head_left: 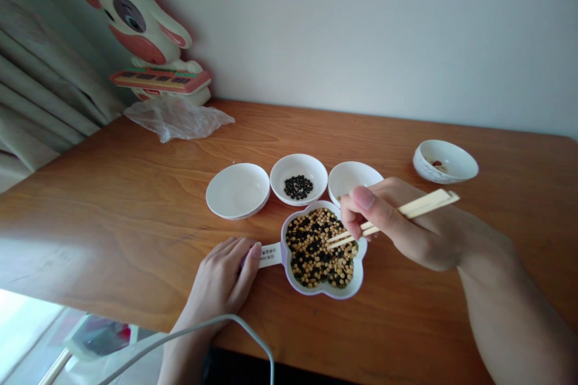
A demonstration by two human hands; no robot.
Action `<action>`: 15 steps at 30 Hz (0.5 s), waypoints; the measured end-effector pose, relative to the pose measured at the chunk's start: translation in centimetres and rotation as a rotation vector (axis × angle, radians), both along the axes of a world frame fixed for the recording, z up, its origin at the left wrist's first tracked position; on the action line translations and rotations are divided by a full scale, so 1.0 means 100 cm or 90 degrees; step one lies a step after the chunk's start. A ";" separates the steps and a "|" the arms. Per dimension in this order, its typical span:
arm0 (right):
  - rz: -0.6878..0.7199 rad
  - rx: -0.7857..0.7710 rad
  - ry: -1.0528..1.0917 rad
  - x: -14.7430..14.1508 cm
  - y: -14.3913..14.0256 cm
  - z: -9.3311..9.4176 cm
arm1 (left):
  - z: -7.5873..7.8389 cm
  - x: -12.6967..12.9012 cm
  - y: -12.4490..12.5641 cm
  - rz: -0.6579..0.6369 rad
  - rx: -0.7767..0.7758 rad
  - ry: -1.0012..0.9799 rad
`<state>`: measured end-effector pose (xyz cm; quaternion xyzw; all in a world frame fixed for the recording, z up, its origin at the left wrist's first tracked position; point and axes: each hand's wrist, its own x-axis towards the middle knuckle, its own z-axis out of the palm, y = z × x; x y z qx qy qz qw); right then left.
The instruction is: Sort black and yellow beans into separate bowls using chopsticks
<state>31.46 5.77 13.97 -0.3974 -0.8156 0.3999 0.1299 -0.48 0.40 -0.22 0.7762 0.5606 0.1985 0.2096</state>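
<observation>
Wooden table (135, 204) | bean dish (323, 248) — below right hand (397, 222) — chopsticks (388, 219) in beans

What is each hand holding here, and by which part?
Right hand grips chopsticks around mid-length, tips in the mixed beans. Left hand holds the flower-shaped dish by its handle tab.

1. Part of the right-hand white bowl (350, 177) is covered by the right hand (397, 225).
2. The tips of the chopsticks (392, 216) are lost among the beans (318, 246); whether a bean is gripped cannot be told.
3. The handle (270, 255) of the flower-shaped dish (356, 280) is partly hidden under the left hand (221, 280).
4. The print on the handle is too small to be read.
5. The right forearm is cut off by the frame's lower right corner.
</observation>
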 end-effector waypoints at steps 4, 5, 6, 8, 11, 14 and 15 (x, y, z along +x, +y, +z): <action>-0.017 0.017 -0.006 -0.001 0.000 -0.002 | 0.001 0.000 0.000 -0.001 0.013 0.006; -0.022 0.019 -0.005 -0.001 0.000 -0.002 | 0.001 0.000 0.000 -0.002 0.017 0.007; -0.025 0.020 -0.003 -0.001 0.000 -0.003 | 0.001 0.000 0.000 -0.003 0.020 0.008; -0.029 0.016 0.002 -0.001 0.000 -0.004 | 0.001 0.000 0.000 -0.006 0.023 0.008; -0.023 0.017 0.012 0.001 0.001 -0.002 | 0.000 -0.001 0.000 -0.007 0.020 0.005; -0.038 0.048 0.032 0.008 0.001 0.004 | 0.000 -0.001 0.000 -0.004 0.014 0.004; -0.050 0.065 0.043 0.011 0.002 0.007 | 0.001 -0.001 0.000 -0.003 0.009 0.003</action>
